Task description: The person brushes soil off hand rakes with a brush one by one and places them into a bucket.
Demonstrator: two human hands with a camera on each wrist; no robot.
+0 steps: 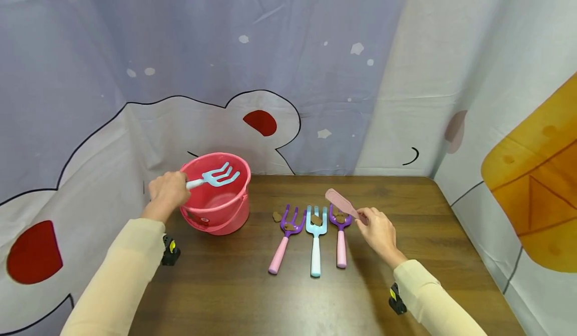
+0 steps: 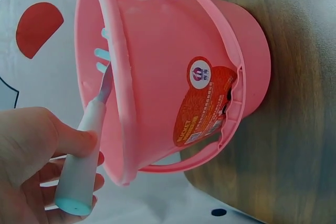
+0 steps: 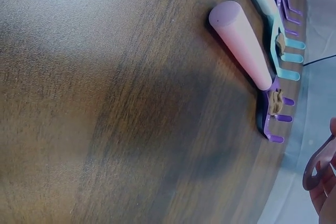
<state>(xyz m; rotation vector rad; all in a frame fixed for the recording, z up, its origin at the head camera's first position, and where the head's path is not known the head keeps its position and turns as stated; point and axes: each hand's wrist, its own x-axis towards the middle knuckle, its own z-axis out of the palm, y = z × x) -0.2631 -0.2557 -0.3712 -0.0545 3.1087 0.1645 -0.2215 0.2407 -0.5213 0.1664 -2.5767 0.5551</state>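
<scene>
My left hand [image 1: 170, 192] grips the white handle of a light-blue hand rake [image 1: 221, 177]. In the head view the rake's tines are over the mouth of a pink bucket [image 2: 157, 72]; the left wrist view shows them partly hidden behind its rim. My right hand [image 1: 380, 232] holds a pink flat paddle-shaped tool [image 1: 341, 202] by its narrow end, above the rakes' heads. Beneath lie a purple rake with pink handle [image 1: 279, 255], a light-blue rake [image 1: 315, 256] and another purple rake [image 1: 341, 248]. Brown clumps [image 1: 316, 220] rest on their heads.
One loose brown clump [image 1: 277, 217] lies on the wooden table [image 1: 252, 291], left of the rakes. A printed curtain [image 1: 203, 65] hangs behind and beside the table. The bucket stands toward the back left, its carrying handle hanging down in front.
</scene>
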